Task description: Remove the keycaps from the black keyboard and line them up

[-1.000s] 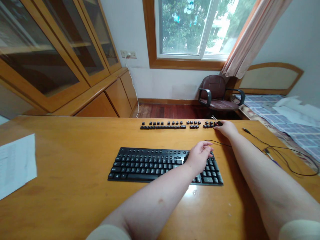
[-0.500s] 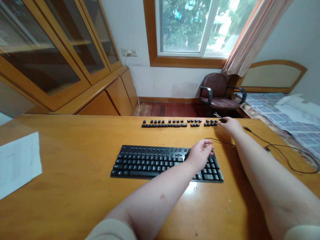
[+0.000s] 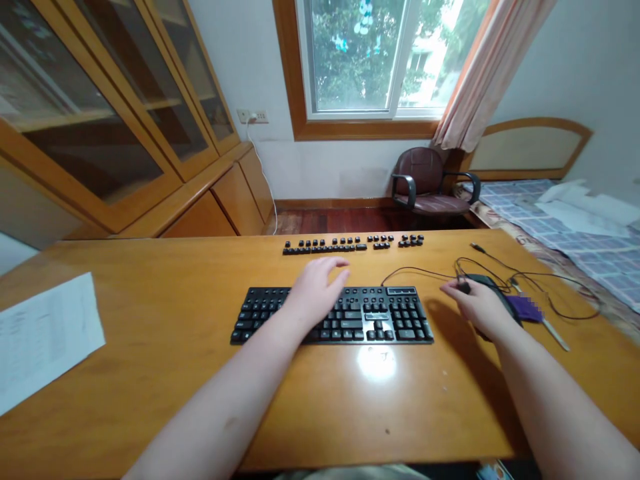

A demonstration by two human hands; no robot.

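A black keyboard point(image 3: 370, 319) lies in the middle of the wooden desk point(image 3: 175, 280). My left hand point(image 3: 316, 292) rests over its middle keys, palm down, fingers stretched forward and slightly apart. My right hand point(image 3: 479, 304) sits just right of the keyboard with its fingers curled around a small black piece point(image 3: 463, 287) at the fingertips. Close behind that hand lies a black mouse point(image 3: 493, 288). Rows of loose black keycaps point(image 3: 350, 243) are lined up near the desk's far edge.
A black cable point(image 3: 415, 271) loops from the keyboard toward tangled wires point(image 3: 550, 283) at the right. A purple item point(image 3: 525, 308) lies by the mouse. A paper sheet point(image 3: 45, 333) is at the left. A chair point(image 3: 430, 180), a bed point(image 3: 575, 227) and cabinets point(image 3: 150, 133) stand beyond.
My right hand has drawn back from the right end of the keycap rows to beside the keyboard, carrying a small black piece. My left hand slid left from the number pad to the middle keys.
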